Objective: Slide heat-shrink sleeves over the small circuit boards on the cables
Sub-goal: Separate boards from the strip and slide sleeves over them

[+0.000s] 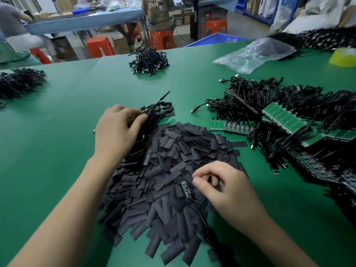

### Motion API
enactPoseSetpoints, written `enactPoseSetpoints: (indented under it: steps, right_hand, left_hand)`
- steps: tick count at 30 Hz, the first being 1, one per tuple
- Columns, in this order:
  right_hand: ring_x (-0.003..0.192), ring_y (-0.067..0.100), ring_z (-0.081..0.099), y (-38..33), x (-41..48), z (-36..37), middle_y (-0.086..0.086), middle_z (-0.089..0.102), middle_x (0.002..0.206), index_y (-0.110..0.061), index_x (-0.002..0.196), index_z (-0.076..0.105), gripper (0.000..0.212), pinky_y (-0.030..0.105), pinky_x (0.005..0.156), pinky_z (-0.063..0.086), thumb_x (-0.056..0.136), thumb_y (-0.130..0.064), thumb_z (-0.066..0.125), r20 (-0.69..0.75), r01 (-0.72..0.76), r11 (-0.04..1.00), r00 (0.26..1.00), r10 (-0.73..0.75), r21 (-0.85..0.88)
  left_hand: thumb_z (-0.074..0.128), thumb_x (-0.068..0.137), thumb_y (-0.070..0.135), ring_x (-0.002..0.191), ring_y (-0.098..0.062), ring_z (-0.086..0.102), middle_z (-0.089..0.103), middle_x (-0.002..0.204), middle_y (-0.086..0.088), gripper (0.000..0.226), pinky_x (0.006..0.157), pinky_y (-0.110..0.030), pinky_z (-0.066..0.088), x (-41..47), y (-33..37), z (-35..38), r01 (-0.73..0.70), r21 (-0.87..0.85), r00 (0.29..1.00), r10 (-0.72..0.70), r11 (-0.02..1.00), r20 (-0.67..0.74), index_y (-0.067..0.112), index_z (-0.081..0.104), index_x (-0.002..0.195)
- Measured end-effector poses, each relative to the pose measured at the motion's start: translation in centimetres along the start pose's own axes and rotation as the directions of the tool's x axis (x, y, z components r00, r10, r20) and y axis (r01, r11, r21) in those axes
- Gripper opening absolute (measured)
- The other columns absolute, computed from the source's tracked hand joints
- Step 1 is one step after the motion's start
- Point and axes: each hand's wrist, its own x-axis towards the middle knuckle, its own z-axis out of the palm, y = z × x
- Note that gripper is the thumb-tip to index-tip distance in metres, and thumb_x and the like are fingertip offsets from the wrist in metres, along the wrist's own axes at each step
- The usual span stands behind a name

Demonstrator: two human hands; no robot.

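Two hands work at the sleeve pile: left hand grips cables at its far edge, right hand curls beside a bare board on top, hold unclear. Next, probably pinch one sleeve.

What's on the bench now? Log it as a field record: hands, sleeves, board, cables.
left hand: grips cable bundle at the heap's far edge
right hand: fingers curled over the heap; unclear whether it pinches a sleeve
heat-shrink sleeves: loose black heap on green table
small circuit board: unsleeved, on the heap beside the right thumb; its cable trails toward the person
board panels: green, among tangled cables, right of the heap
plastic bag: clear, far right
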Motion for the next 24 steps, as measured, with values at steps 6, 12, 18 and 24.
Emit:
enactPoseSetpoints:
  steps: [6,12,18,24]
  right_hand:
    - [0.083,0.004,0.043,0.0,-0.6,0.9,-0.019,0.041,0.075,-0.033,0.081,0.06,0.033,0.024,0.072,0.042,0.08,-0.065,0.058,0.092,0.195,0.905,0.981,-0.173,-0.378]
    - [0.08,0.01,0.046,-0.3,-1.0,1.7,-0.018,0.038,0.076,-0.027,0.08,0.063,0.022,0.029,0.07,0.046,0.08,-0.044,0.078,0.076,0.214,0.868,0.977,-0.201,-0.448]
    - [0.08,0.007,0.055,-0.6,-0.7,1.2,-0.013,0.059,0.075,-0.03,0.077,0.067,0.011,0.019,0.069,0.045,0.081,-0.031,0.077,-0.014,0.076,0.983,0.997,-0.079,-0.169]
    - [0.077,0.024,0.073,-0.9,0.3,-0.6,0.012,0.077,0.092,-0.011,0.089,0.062,0.016,0.028,0.072,0.06,0.087,-0.023,0.072,0.192,-0.22,0.72,0.974,0.122,0.659]
  left_hand:
    - [0.06,0.092,0.054,0.081,-0.008,0.063,0.067,0.085,0.013,0.028,0.077,-0.036,0.053,-7.9,3.9,-0.5,-0.059,-0.191,0.973,0.099,0.98,0.206,0.031,0.076,0.089]
    - [0.062,0.087,0.059,0.078,-0.001,0.058,0.06,0.085,0.021,0.021,0.07,-0.03,0.051,-11.6,4.2,-1.3,-0.066,-0.203,0.954,0.121,0.977,0.273,0.04,0.071,0.089]
    - [0.079,0.068,0.064,0.081,-0.003,0.061,0.062,0.083,0.02,0.031,0.071,-0.03,0.052,-12.2,2.6,-1.4,0.032,-0.21,0.943,0.04,0.977,0.331,0.04,0.074,0.087]
    - [0.086,0.076,0.041,0.084,-0.002,0.065,0.068,0.086,0.02,0.015,0.078,-0.034,0.055,-12.0,2.3,-1.4,0.077,-0.275,0.935,0.026,0.958,0.354,0.04,0.079,0.089]
